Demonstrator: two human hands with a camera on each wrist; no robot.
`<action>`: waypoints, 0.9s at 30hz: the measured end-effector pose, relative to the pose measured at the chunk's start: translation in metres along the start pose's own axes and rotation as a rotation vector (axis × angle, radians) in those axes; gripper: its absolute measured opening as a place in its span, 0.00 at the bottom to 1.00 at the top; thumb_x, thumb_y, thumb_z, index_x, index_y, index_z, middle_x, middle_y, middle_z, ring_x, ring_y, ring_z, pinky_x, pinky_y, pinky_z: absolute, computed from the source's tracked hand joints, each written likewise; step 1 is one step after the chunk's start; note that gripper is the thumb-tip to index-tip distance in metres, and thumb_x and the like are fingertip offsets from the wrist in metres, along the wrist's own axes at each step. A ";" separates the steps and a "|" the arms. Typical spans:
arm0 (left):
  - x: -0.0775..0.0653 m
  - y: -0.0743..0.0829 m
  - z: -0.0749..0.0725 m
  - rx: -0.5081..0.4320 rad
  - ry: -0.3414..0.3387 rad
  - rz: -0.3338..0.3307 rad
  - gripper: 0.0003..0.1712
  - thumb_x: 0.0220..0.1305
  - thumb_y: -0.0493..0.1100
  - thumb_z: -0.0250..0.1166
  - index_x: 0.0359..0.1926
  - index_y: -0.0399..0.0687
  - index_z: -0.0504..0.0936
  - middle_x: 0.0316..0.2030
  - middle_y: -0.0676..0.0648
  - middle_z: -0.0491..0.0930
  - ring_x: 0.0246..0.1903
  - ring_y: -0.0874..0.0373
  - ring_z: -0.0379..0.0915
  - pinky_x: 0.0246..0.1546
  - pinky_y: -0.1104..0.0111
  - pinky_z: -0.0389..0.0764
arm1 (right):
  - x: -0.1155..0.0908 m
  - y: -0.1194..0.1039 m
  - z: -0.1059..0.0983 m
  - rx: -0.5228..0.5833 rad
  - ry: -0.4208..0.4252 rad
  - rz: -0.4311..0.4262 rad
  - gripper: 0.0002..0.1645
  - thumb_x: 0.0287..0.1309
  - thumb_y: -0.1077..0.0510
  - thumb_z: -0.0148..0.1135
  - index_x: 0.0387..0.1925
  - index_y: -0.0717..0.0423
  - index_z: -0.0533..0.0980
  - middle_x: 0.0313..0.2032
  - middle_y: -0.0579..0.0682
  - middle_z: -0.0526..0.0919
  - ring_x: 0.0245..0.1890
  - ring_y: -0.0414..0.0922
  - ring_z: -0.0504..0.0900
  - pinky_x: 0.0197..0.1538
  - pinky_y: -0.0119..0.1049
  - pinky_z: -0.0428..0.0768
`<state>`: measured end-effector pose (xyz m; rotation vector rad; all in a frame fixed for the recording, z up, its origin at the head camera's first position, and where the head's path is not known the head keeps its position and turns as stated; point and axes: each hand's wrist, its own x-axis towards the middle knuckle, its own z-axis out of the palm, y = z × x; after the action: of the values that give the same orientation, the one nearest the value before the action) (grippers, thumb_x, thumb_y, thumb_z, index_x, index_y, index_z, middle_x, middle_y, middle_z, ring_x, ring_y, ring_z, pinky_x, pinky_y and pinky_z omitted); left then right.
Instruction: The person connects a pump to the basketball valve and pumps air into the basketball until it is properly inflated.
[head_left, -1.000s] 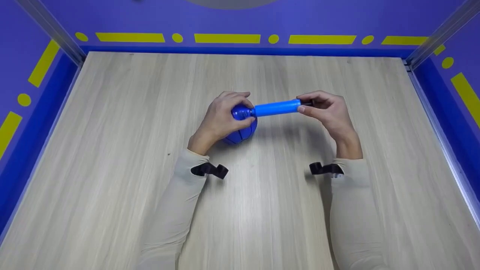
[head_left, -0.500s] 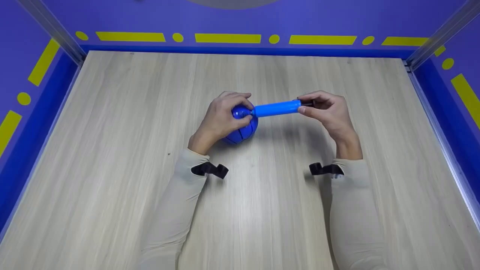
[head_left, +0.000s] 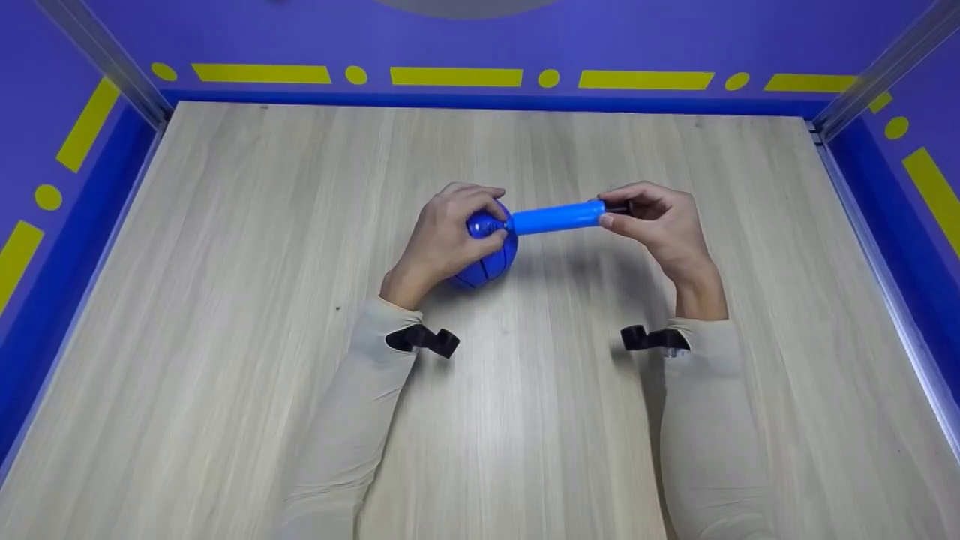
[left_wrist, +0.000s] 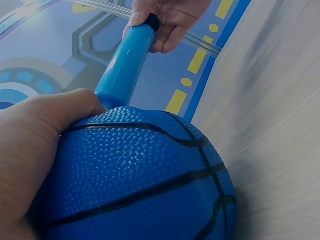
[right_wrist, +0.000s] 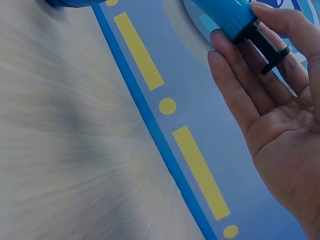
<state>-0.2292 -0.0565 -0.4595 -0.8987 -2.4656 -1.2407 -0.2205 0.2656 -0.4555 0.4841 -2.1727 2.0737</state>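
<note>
My left hand (head_left: 454, 236) grips a small blue basketball (left_wrist: 140, 170) with black lines, its thumb near the spot where a light-blue hand pump (head_left: 556, 217) meets the ball. The pump's front end stands against the ball; whether a needle is inside cannot be seen. With thumb and fingertips my right hand (head_left: 664, 225) pinches the pump's barrel at its black-capped rear end. In the right wrist view a short black rod with a T-shaped handle (right_wrist: 274, 55) sticks out of the barrel toward the palm, clear of it. Part of the ball is hidden behind the left hand.
Under both hands spreads a pale wood-grain table (head_left: 555, 420). Blue-purple walls (head_left: 637, 37) with yellow dashes and dots stand at the back and both sides. A black wrist mount (head_left: 424, 340) juts from the left sleeve, another black mount (head_left: 652, 337) from the right.
Both hands, with the ball and pump, have shifted very slightly to the right. Each hand's grip looks the same.
</note>
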 end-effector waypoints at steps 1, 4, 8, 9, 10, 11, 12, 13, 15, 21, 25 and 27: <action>0.000 0.000 0.000 0.001 0.001 -0.001 0.07 0.61 0.39 0.74 0.40 0.42 0.89 0.57 0.43 0.87 0.59 0.46 0.79 0.60 0.58 0.78 | 0.000 0.000 0.000 0.000 -0.003 -0.002 0.16 0.56 0.75 0.76 0.48 0.72 0.86 0.43 0.63 0.90 0.37 0.49 0.85 0.40 0.32 0.83; 0.000 0.000 0.001 0.005 0.003 -0.006 0.07 0.61 0.38 0.74 0.39 0.42 0.88 0.57 0.43 0.87 0.59 0.47 0.79 0.59 0.58 0.79 | 0.000 0.001 0.000 0.006 -0.012 -0.008 0.16 0.56 0.75 0.76 0.48 0.73 0.86 0.43 0.62 0.90 0.37 0.49 0.85 0.40 0.32 0.83; 0.000 0.001 0.002 0.010 -0.001 -0.016 0.06 0.61 0.39 0.73 0.39 0.43 0.88 0.57 0.44 0.86 0.59 0.47 0.78 0.59 0.57 0.79 | 0.000 0.001 -0.001 0.014 -0.017 -0.009 0.16 0.56 0.76 0.75 0.48 0.74 0.85 0.44 0.62 0.90 0.37 0.49 0.85 0.40 0.32 0.83; 0.000 0.002 0.002 0.011 -0.003 -0.018 0.06 0.61 0.39 0.73 0.39 0.43 0.88 0.57 0.44 0.86 0.59 0.47 0.78 0.59 0.57 0.79 | 0.000 0.001 -0.002 0.013 -0.017 -0.007 0.16 0.56 0.75 0.76 0.48 0.73 0.85 0.44 0.62 0.90 0.37 0.49 0.85 0.40 0.32 0.83; 0.000 0.002 0.002 0.011 -0.003 -0.020 0.06 0.61 0.39 0.73 0.39 0.43 0.88 0.57 0.44 0.86 0.59 0.47 0.78 0.59 0.57 0.79 | 0.000 0.001 -0.002 0.013 -0.016 -0.006 0.16 0.56 0.75 0.76 0.48 0.74 0.85 0.43 0.62 0.90 0.37 0.49 0.85 0.40 0.32 0.83; 0.000 0.002 0.002 0.011 -0.004 -0.022 0.06 0.61 0.39 0.73 0.39 0.43 0.88 0.57 0.44 0.86 0.59 0.47 0.78 0.59 0.57 0.79 | 0.000 0.001 -0.003 0.011 -0.015 -0.003 0.16 0.56 0.75 0.76 0.48 0.74 0.86 0.43 0.62 0.90 0.36 0.48 0.85 0.39 0.32 0.82; 0.000 0.002 0.003 0.013 -0.005 -0.023 0.06 0.60 0.39 0.73 0.39 0.43 0.88 0.57 0.44 0.86 0.59 0.47 0.78 0.59 0.57 0.79 | 0.000 0.001 -0.003 0.007 -0.011 -0.001 0.16 0.56 0.75 0.76 0.48 0.73 0.86 0.43 0.62 0.90 0.36 0.48 0.85 0.39 0.32 0.82; 0.000 0.002 0.003 0.015 -0.006 -0.024 0.06 0.60 0.39 0.73 0.39 0.43 0.88 0.58 0.44 0.86 0.59 0.47 0.78 0.59 0.58 0.79 | -0.001 0.001 -0.004 0.002 -0.009 0.001 0.16 0.56 0.75 0.76 0.48 0.73 0.86 0.43 0.62 0.90 0.36 0.48 0.85 0.39 0.32 0.82; 0.001 0.002 0.003 0.021 -0.007 -0.024 0.06 0.60 0.39 0.73 0.39 0.44 0.88 0.58 0.44 0.86 0.59 0.47 0.78 0.59 0.58 0.79 | -0.001 0.001 -0.005 -0.005 -0.002 0.002 0.16 0.55 0.75 0.76 0.47 0.73 0.86 0.43 0.62 0.90 0.36 0.48 0.85 0.39 0.32 0.82; 0.001 0.001 0.004 0.028 -0.008 -0.027 0.06 0.60 0.40 0.73 0.39 0.44 0.88 0.57 0.44 0.86 0.60 0.47 0.78 0.59 0.57 0.78 | -0.002 0.001 -0.006 -0.002 0.002 0.003 0.16 0.55 0.75 0.76 0.47 0.73 0.86 0.43 0.63 0.89 0.36 0.49 0.85 0.39 0.32 0.82; 0.001 0.001 0.003 0.030 -0.011 -0.026 0.06 0.60 0.40 0.73 0.39 0.44 0.88 0.58 0.44 0.86 0.60 0.47 0.78 0.60 0.57 0.78 | -0.002 0.000 -0.006 0.002 0.000 -0.001 0.16 0.56 0.76 0.76 0.47 0.74 0.86 0.43 0.62 0.90 0.36 0.48 0.85 0.40 0.32 0.83; 0.001 0.001 0.003 0.032 -0.012 -0.025 0.06 0.61 0.40 0.73 0.39 0.44 0.88 0.58 0.44 0.86 0.60 0.47 0.78 0.61 0.57 0.78 | -0.002 0.000 -0.007 0.000 -0.001 -0.004 0.16 0.56 0.76 0.76 0.47 0.74 0.86 0.43 0.62 0.90 0.37 0.48 0.85 0.40 0.32 0.83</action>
<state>-0.2289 -0.0533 -0.4602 -0.8728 -2.5057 -1.2042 -0.2197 0.2724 -0.4559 0.4892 -2.1705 2.0724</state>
